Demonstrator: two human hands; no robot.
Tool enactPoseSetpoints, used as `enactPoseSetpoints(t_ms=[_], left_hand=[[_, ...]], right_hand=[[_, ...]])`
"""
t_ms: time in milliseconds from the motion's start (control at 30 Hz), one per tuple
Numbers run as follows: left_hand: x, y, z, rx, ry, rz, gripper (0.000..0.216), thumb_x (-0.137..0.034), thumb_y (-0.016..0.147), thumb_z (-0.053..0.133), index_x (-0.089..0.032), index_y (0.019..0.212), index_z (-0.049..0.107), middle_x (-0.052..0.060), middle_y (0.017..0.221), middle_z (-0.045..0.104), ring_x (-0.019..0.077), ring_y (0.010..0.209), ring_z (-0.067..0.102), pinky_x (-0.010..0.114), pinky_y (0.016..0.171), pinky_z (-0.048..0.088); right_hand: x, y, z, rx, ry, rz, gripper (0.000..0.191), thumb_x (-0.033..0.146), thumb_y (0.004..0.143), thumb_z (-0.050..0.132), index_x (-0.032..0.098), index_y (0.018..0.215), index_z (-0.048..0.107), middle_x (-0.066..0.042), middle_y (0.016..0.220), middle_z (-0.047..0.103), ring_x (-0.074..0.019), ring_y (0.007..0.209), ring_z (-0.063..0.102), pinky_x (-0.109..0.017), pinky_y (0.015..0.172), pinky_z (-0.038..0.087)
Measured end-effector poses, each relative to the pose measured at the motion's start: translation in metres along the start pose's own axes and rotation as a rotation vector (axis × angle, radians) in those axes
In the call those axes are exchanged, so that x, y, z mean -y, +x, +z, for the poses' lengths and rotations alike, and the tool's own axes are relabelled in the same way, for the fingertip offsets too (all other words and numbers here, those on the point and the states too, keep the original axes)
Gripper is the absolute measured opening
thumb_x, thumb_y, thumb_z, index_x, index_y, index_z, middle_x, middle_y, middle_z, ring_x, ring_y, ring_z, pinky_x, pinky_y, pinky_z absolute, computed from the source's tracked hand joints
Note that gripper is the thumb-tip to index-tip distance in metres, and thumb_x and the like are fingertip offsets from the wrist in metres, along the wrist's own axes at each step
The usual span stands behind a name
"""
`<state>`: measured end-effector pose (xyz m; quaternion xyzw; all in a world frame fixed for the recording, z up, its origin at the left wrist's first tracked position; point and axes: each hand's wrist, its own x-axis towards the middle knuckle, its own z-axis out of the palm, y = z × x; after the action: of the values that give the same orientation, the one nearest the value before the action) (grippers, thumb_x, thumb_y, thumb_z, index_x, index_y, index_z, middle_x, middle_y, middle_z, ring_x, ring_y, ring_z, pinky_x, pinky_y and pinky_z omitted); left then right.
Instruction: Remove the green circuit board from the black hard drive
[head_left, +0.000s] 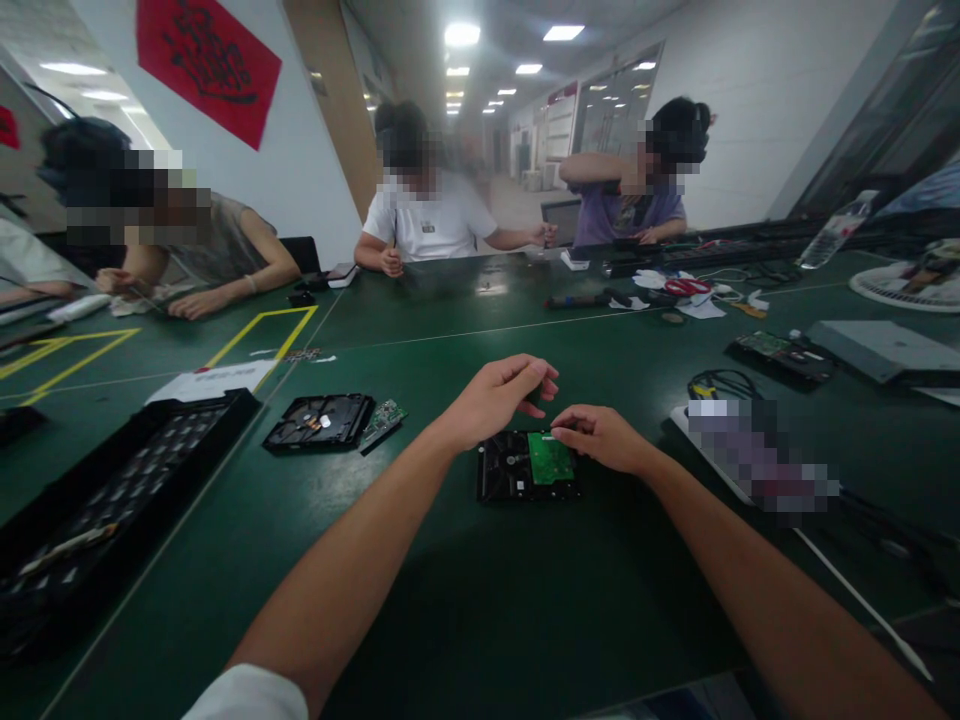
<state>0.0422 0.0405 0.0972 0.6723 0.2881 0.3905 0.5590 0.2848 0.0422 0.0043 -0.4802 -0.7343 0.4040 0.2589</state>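
Right hand (602,438)—grip unclear—at hard drive (506,475), long axis crosswise, green board (552,463) rightward.

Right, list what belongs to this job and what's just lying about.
Seemingly in use:
black rectangular hard drive with green circuit board
right hand at the drive; left hand near it

Seemingly lying about:
long black plastic tray
clear plastic bottle
grey metal box

The hard drive (495,472) is black with a bright green circuit board (551,460). The bench (450,600) is dark green, marked with yellow lines (297,333).
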Motion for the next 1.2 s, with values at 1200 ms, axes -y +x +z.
enactPoseSetpoints(t_ms=[1200], left_hand=[[-0.0019, 0.0012, 0.0007, -0.041, -0.06, -0.029, 0.031, -0.038, 0.102, 0.05, -0.014, 0.107, 0.068, 0.012, 0.102, 0.07, 0.0224, 0.1, 0.067, 0.032, 0.075, 0.06]], right_hand=[[0.0027, -0.0019, -0.0016, 0.01, 0.001, -0.005, 0.039, 0.054, 0.091, 0.069, 0.019, 0.108, 0.073, -0.002, 0.078, 0.071, -0.0134, 0.061, 0.059, -0.027, 0.056, 0.043]])
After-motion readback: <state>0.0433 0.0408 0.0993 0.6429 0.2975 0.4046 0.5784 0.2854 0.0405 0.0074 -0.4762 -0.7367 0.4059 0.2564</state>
